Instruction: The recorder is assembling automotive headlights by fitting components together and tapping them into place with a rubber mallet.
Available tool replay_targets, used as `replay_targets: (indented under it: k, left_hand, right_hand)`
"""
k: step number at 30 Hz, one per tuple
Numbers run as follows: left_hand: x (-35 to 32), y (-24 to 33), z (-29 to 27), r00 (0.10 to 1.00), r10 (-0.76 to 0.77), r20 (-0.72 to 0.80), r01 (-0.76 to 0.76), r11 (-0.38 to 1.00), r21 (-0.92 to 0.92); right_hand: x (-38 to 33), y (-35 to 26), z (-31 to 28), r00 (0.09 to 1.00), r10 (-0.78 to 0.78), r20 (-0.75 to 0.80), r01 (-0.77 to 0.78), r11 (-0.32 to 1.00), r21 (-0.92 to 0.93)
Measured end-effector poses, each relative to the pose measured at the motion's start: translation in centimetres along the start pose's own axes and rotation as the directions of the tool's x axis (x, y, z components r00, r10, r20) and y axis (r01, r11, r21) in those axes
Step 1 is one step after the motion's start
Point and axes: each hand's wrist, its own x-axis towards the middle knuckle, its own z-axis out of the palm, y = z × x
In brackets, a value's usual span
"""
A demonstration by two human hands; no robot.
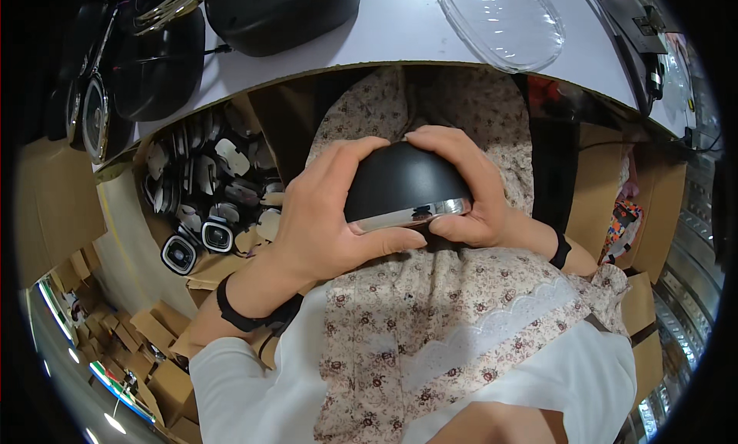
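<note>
While I am looking down through the head camera, both hands are gripping a black domed housing (403, 179) with a shiny chrome rim, holding it over the lap, just below the edge of the white counter (400, 33). The left hand (323, 213) is wrapping around the housing's left side, its fingers (357, 152) curling over the top and its thumb lying under the chrome rim. The right hand (469, 186) is closing over the right side, fingers bending down across the dome. A black band is circling each wrist. Under the hands a floral-print garment (430, 313) with a lace strip is spreading across the lap. To the left, a cardboard box (211, 271) is sitting below the counter, holding a heap of small black-and-silver parts (207, 194) of one kind, stacked loosely. On the counter, a clear plastic lens cover (503, 17) is lying near the far edge, and more black domed housings (280, 13) are resting at the upper left. Other cardboard boxes (154, 352) are piling up on the floor at the lower left; I cannot tell what they are holding.
</note>
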Motion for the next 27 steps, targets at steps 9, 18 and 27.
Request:
replay_targets:
  k: [9,18,27]
  left_hand:
    - [-0.6,-2.2,2.1,0.994,-0.106,-0.034,0.104,0.993,-0.063]
    - [-1.5,-5.3,1.0,0.91,-0.406,-0.083,0.335,0.84,-0.426]
    - [-1.5,-4.9,1.0,0.893,-0.437,-0.104,0.322,0.784,-0.531]
  right_hand:
    - [-0.3,-0.2,1.6,0.979,0.171,-0.109,-0.169,0.985,0.023]
    - [4.8,-5.1,-3.4,0.956,-0.245,0.161,0.252,0.967,-0.023]
    - [5.7,-9.7,-7.1,0.929,-0.062,0.364,0.152,0.963,-0.223]
